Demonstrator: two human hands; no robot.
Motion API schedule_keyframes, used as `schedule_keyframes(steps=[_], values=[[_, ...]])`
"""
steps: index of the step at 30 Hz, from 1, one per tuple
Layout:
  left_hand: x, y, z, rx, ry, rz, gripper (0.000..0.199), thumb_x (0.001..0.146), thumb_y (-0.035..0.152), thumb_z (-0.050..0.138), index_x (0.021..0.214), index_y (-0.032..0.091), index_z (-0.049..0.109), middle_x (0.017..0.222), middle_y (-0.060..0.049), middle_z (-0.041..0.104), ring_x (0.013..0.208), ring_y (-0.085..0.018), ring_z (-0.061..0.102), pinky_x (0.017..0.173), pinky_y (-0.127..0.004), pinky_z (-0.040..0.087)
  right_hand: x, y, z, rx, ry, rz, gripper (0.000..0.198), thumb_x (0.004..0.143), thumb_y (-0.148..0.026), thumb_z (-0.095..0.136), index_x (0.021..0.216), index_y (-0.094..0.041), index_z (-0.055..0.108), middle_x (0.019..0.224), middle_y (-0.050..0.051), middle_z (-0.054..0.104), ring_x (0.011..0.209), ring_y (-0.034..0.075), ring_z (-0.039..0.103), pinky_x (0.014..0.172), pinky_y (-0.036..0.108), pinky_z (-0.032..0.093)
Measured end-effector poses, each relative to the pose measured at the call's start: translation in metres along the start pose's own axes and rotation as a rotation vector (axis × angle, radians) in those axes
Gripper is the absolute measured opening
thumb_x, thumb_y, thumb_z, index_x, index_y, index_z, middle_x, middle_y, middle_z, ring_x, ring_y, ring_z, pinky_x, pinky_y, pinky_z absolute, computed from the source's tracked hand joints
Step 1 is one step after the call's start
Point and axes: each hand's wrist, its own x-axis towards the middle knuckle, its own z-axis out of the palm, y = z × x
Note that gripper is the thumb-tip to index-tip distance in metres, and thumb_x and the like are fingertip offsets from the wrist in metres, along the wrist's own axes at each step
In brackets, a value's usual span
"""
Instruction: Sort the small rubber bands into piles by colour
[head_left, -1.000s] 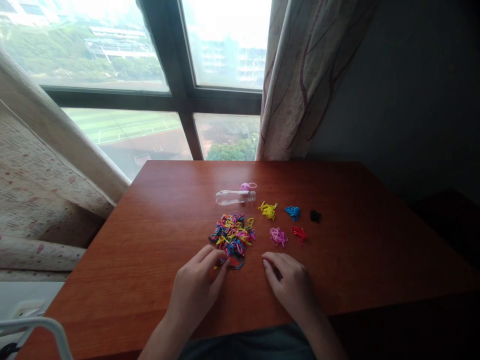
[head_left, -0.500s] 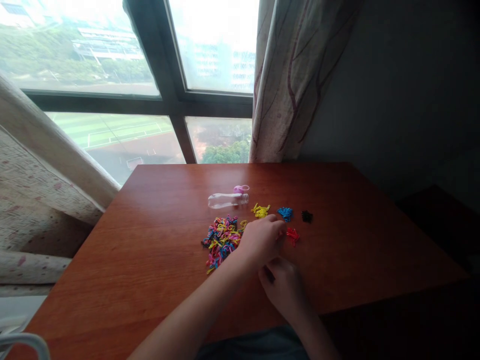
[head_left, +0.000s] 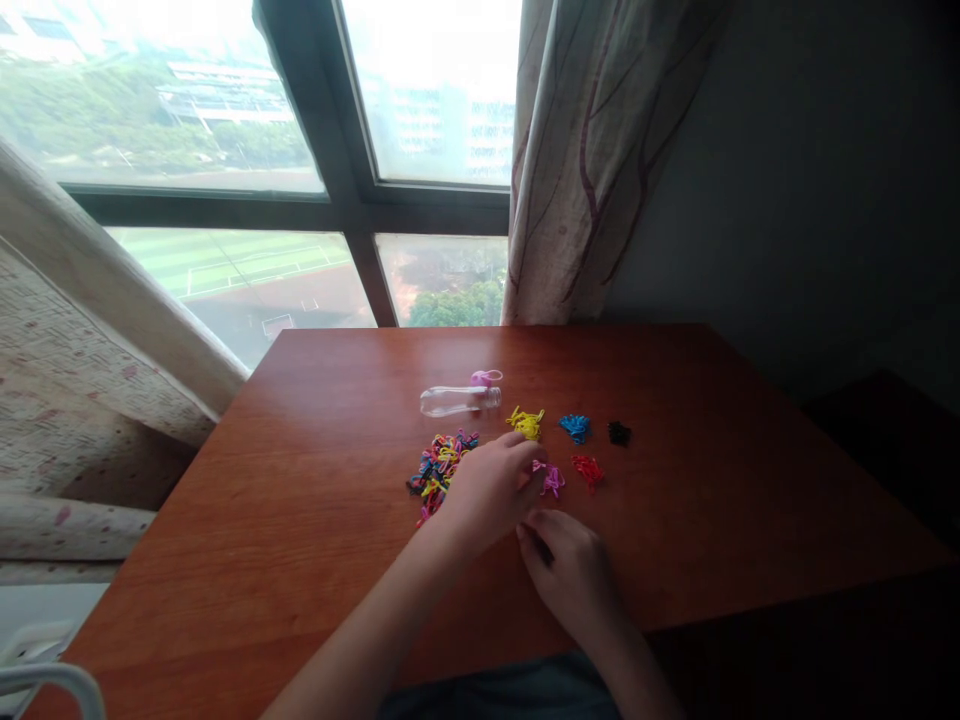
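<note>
A mixed heap of small coloured loop-shaped pieces (head_left: pixel 439 470) lies on the table, partly hidden by my left hand (head_left: pixel 495 488). My left fingers are curled down beside the small pink pile (head_left: pixel 553 480); whatever they grip is hidden. Just below, my right hand (head_left: pixel 570 560) is closed in a pinch, thumb and forefinger meeting close to the left fingers. Anything in that pinch is too small to make out. Single-colour piles lie beyond: yellow (head_left: pixel 526 422), blue (head_left: pixel 575 428), black (head_left: pixel 619 433) and red (head_left: pixel 588 471).
A clear plastic bottle (head_left: pixel 454 402) lies on its side behind the heap, with a pink cap with a loop (head_left: pixel 484 379) by its neck. The brown wooden table (head_left: pixel 300 500) reaches back to a window and curtain (head_left: pixel 577 200). A white curved frame (head_left: pixel 56 680) stands at lower left.
My left hand has moved left from near the red pile toward the mixed heap, uncovering the pink pile. My right hand has stayed nearly in place. The view has shifted slightly.
</note>
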Motion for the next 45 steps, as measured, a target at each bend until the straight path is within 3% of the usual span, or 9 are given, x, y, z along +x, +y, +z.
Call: schedule_keyframes(steps=[6, 12, 23, 31, 45], values=[[-0.080, -0.034, -0.019, -0.222, 0.305, -0.159, 0.014, 0.093, 0.025, 0.054, 0.091, 0.020, 0.067, 0.081, -0.002, 0.066, 0.071, -0.013, 0.061, 0.066, -0.023, 0.046, 0.000, -0.004, -0.001, 0.045, -0.039, 0.002, 0.017, 0.094, -0.018, 0.049, 0.098, -0.022, 0.066, 0.090, 0.003, 0.071, 0.081, 0.018, 0.065, 0.076, 0.028, 0.044], [-0.122, -0.053, -0.013, -0.207, 0.338, -0.254, 0.016, 0.092, 0.027, 0.055, 0.085, 0.019, 0.067, 0.075, -0.001, 0.065, 0.065, -0.013, 0.059, 0.060, -0.023, 0.044, 0.003, -0.015, 0.007, 0.053, -0.091, 0.000, 0.015, 0.092, -0.018, 0.053, 0.097, -0.023, 0.067, 0.088, 0.002, 0.072, 0.077, 0.018, 0.065, 0.074, 0.027, 0.044], [-0.126, -0.055, -0.004, -0.205, 0.310, -0.248, 0.015, 0.093, 0.025, 0.052, 0.090, 0.020, 0.066, 0.081, -0.002, 0.067, 0.071, -0.014, 0.062, 0.066, -0.024, 0.047, 0.013, -0.054, 0.024, 0.009, -0.230, -0.017, 0.018, 0.090, -0.017, 0.058, 0.102, -0.026, 0.067, 0.091, 0.000, 0.074, 0.084, 0.018, 0.067, 0.074, 0.024, 0.042], [-0.125, -0.053, -0.005, -0.179, 0.306, -0.264, 0.015, 0.092, 0.025, 0.052, 0.089, 0.020, 0.066, 0.080, -0.002, 0.068, 0.070, -0.015, 0.062, 0.066, -0.025, 0.048, 0.012, -0.054, 0.031, -0.015, -0.167, -0.050, 0.013, 0.087, -0.014, 0.057, 0.085, -0.024, 0.064, 0.080, -0.002, 0.072, 0.075, 0.016, 0.066, 0.066, 0.024, 0.040], [-0.126, -0.055, -0.004, -0.186, 0.281, -0.266, 0.015, 0.093, 0.025, 0.051, 0.092, 0.020, 0.066, 0.084, -0.002, 0.068, 0.074, -0.015, 0.063, 0.069, -0.025, 0.049, 0.009, -0.052, 0.027, 0.015, -0.166, -0.028, 0.015, 0.087, -0.015, 0.060, 0.096, -0.025, 0.065, 0.084, -0.002, 0.072, 0.076, 0.017, 0.066, 0.068, 0.026, 0.040]])
